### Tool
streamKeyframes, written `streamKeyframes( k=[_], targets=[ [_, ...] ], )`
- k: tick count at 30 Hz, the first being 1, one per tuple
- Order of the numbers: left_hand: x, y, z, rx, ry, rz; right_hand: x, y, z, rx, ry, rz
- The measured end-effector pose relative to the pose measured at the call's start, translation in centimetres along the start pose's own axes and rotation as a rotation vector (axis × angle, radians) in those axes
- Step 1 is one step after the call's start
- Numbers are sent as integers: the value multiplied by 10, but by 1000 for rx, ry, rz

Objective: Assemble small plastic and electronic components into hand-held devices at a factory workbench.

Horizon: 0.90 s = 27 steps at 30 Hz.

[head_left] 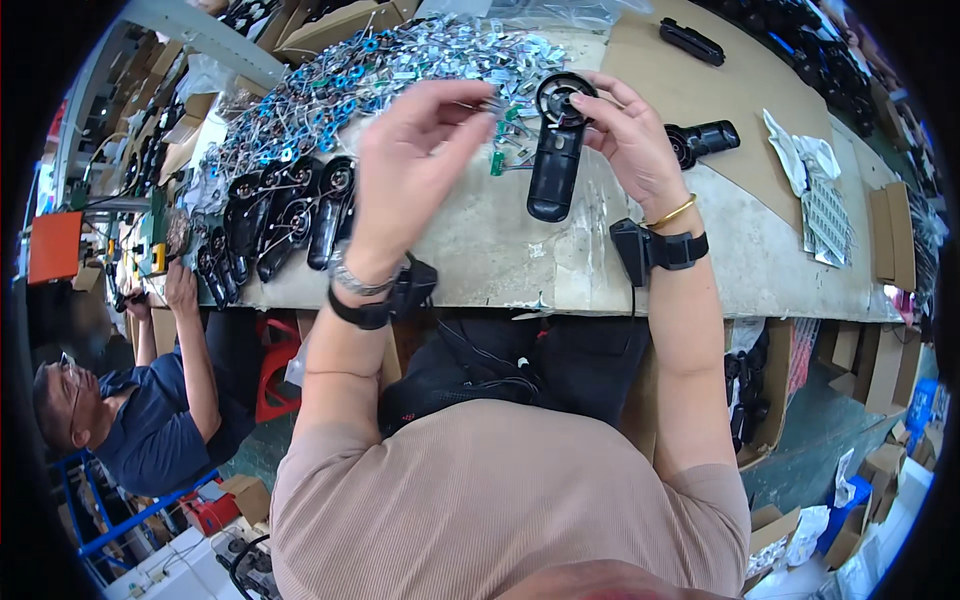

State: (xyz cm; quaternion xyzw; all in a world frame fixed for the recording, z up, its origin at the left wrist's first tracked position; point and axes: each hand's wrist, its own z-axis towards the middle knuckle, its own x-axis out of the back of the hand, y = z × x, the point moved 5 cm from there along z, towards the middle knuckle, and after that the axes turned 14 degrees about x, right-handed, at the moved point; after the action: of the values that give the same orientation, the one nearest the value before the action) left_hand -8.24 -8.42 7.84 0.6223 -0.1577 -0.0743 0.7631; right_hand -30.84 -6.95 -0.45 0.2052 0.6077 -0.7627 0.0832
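Observation:
My right hand [635, 135] grips a black plastic housing [555, 170] by its round, ringed top, with the thumb at the hub. The housing looks like half of a handheld fan's shell; its long, hollow handle points toward me. To its left, my left hand [415, 165] is raised with thumb and fingers drawn together. What sits at those fingertips is too small and blurred to name. Small green circuit boards [497, 163] with wires lie on the table between my hands. Another black housing [705, 142] lies just right of my right hand.
A heap of wired small parts [400, 60] covers the back left. Several black housings [285, 215] lie in a group at the left. Cardboard [745, 90] bears a dark case [692, 42]; white packets [825, 215] lie right. A co-worker [150, 400] works at the far left.

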Motion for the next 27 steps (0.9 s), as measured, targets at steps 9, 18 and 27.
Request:
streamKeyframes(
  k=[9, 18, 27],
  targets=[
    [-47, -35, 24, -59, -71, 54, 0, 6, 0, 13, -62, -146],
    [-44, -32, 22, -243, 22, 513, -12, 2, -7, -24, -130, -212],
    [-41, -39, 23, -244, 12, 416, -13, 3, -7, 13, -176, -187]
  ],
)
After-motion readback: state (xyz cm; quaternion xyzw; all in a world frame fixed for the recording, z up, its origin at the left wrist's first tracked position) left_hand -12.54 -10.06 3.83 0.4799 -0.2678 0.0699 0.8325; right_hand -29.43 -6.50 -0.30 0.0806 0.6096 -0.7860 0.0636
